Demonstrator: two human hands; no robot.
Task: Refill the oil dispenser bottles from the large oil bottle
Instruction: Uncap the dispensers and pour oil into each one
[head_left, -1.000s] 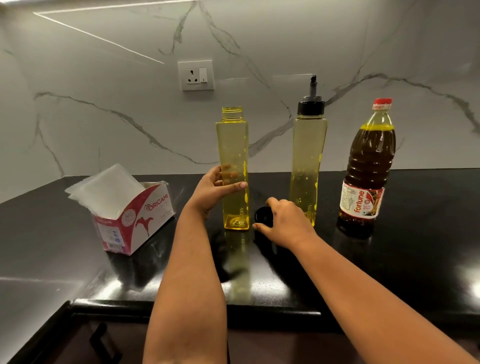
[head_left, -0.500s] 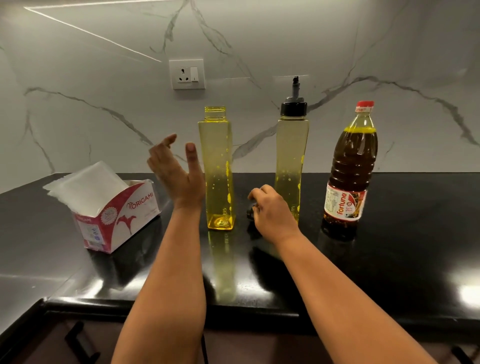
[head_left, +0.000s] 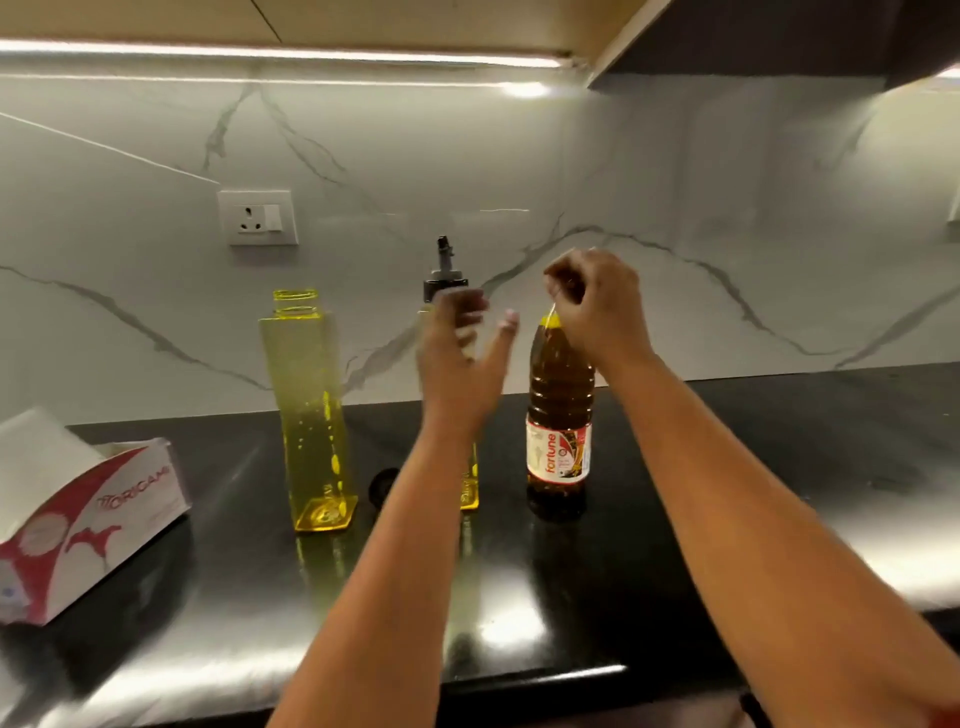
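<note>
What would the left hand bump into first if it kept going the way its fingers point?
Probably the big oil bottle: the left hand is open, fingers aimed up and right toward its neck. Depth is unclear, so it might pass in front.

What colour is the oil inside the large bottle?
Dark amber-brown, seen in the head view: the large bottle.
</note>
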